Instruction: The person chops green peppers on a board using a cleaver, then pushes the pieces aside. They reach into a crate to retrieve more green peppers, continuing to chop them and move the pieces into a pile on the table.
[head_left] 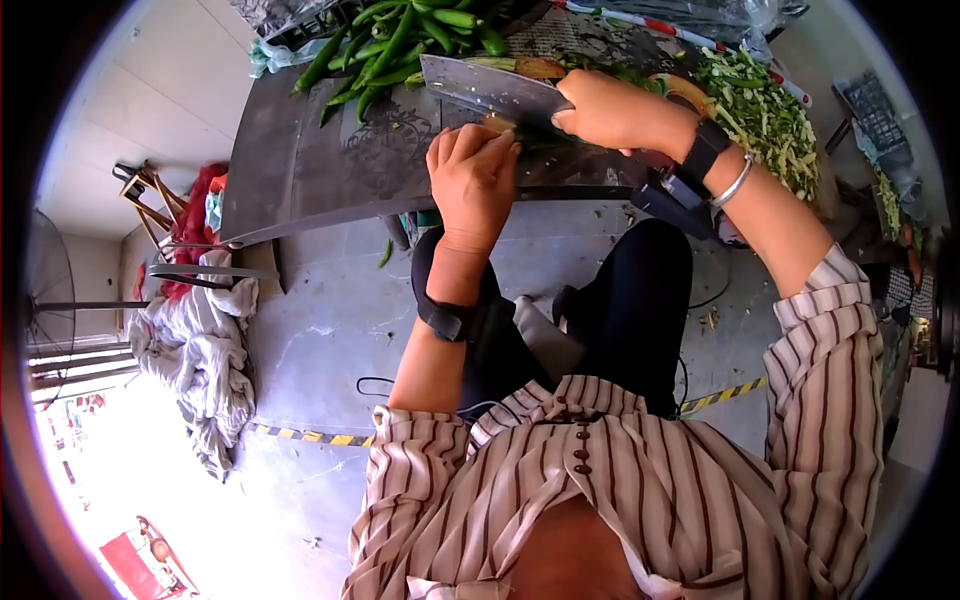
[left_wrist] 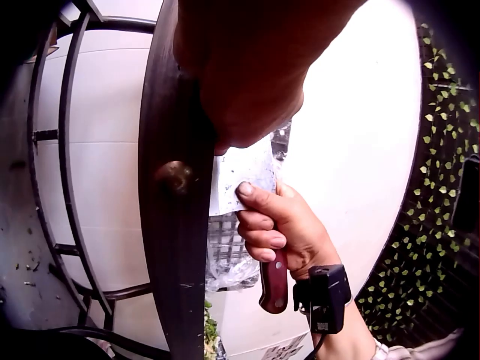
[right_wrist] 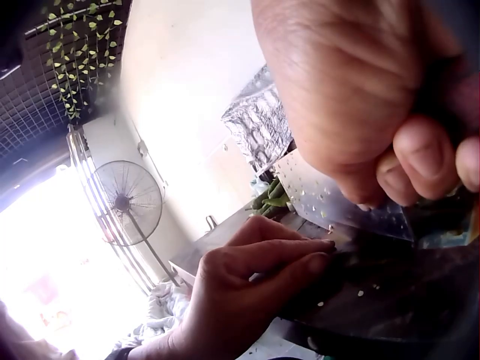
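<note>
Nearest us, our left hand [head_left: 472, 182] bends its fingers low over the tabletop [head_left: 265, 165]; we cannot tell whether it pinches anything. Our right hand [head_left: 615, 112] grips the cleaver [head_left: 490, 88] just beyond it. Farther right we see a heap of chopped green pieces [head_left: 762, 122], seemingly the finished share; toward the far edge, whole green peppers [head_left: 397, 42] appear uncut
</note>
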